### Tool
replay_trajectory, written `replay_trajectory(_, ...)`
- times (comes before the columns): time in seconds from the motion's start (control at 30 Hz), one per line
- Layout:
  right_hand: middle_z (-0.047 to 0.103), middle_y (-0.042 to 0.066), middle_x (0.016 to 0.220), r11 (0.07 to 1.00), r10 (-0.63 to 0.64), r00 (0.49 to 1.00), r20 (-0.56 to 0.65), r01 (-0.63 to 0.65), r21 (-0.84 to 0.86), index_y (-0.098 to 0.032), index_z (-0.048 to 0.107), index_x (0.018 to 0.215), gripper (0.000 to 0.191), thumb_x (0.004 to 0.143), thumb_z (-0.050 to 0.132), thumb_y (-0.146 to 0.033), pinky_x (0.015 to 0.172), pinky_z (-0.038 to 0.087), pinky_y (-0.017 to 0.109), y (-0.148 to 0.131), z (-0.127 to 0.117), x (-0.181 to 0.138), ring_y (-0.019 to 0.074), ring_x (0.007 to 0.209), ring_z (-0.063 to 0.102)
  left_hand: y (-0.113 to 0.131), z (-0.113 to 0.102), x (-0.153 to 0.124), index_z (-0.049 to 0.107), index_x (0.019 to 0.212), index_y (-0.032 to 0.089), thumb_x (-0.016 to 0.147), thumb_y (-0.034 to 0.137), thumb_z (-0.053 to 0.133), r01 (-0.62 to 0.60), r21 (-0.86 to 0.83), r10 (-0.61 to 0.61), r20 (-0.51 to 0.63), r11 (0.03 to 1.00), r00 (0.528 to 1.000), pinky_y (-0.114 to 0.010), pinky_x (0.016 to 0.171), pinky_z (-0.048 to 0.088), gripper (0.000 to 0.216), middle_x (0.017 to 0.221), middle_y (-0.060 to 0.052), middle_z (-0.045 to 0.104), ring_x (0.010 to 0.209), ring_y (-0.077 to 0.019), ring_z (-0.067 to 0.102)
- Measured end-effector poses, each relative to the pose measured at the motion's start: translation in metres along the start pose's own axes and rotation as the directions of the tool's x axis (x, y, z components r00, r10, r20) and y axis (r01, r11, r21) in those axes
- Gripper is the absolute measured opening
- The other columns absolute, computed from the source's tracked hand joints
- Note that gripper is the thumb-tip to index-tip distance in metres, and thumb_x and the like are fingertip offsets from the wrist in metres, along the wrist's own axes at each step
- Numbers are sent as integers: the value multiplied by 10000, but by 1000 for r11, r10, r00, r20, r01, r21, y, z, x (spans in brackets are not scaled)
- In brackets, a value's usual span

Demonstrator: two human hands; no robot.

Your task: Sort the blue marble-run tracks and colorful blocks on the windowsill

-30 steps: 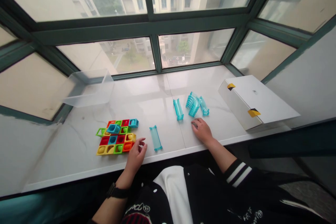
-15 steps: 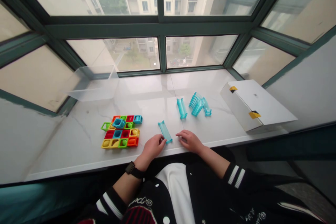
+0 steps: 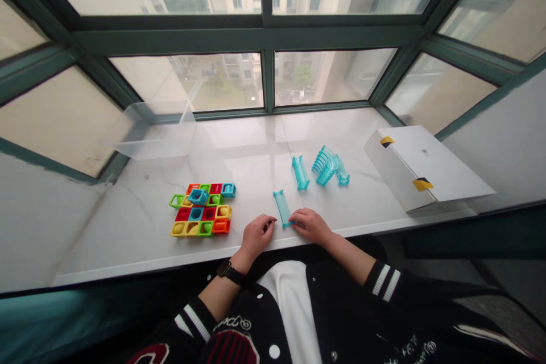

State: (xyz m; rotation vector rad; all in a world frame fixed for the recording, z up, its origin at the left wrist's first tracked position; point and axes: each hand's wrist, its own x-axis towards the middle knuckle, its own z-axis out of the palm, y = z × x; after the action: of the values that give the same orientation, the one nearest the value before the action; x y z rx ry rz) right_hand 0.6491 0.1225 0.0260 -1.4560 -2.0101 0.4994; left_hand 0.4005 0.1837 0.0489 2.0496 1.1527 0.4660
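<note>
A flat, translucent blue track piece (image 3: 281,207) lies on the white ledge between my hands, its long side pointing away from me. The fingers of my right hand (image 3: 312,227) are closed at its near right corner. Just left of the piece, my left hand (image 3: 256,235) rests with curled fingers and thumb drawn together, apart from it and with nothing visible in them. Further back lie a second straight blue track piece (image 3: 301,173), a curved ribbed blue piece (image 3: 325,166) and a smaller blue piece (image 3: 342,173) beside it.
Left of my hands sits a patch of coloured cube blocks (image 3: 202,214), with one blue block (image 3: 198,197) on top. A clear plastic bin (image 3: 162,148) stands at the back left. A white box (image 3: 435,165) with yellow-black tabs is at the right. Window frames (image 3: 268,82) border the ledge (image 3: 128,250).
The blue track piece has shifted right and turned a little. My left hand has come off it, and my right hand has closed on its near corner. The view has shifted slightly.
</note>
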Motion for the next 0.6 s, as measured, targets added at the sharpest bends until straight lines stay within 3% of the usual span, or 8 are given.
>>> replay_trajectory(0.3, 770, 46, 992, 998, 57, 998, -10, -56, 35, -257, 757, 1037, 202, 915, 655, -131, 833, 563, 344, -4, 1, 1, 207, 845, 702, 0, 2, -1, 753, 1084, 275, 996, 323, 552, -27, -10, 27, -50, 1000, 998, -299, 805, 528, 224, 1004, -10, 775, 785, -166, 671)
replay_trajectory(0.47, 764, 29, 1003, 988, 107, 993, -55, -100, 118, -265, 750, 1057, 203, 935, 638, -148, 803, 566, 311, -9, -4, 3, 174, 782, 703, -1, 1, 2, 748, 1123, 268, 990, 367, 564, 24, -89, -29, -50, 996, 998, -299, 803, 552, 249, 1047, -16, 786, 788, -163, 682)
replay_trajectory(0.6, 759, 30, 1022, 988, 112, 988, -105, -100, 114, -261, 739, 1073, 176, 965, 626, -180, 768, 555, 292, -15, -17, 8, 157, 739, 685, 7, -1, 9, 730, 1147, 242, 989, 387, 571, -31, -199, 24, -36, 980, 999, -280, 734, 571, 267, 1132, -54, 767, 855, -168, 691)
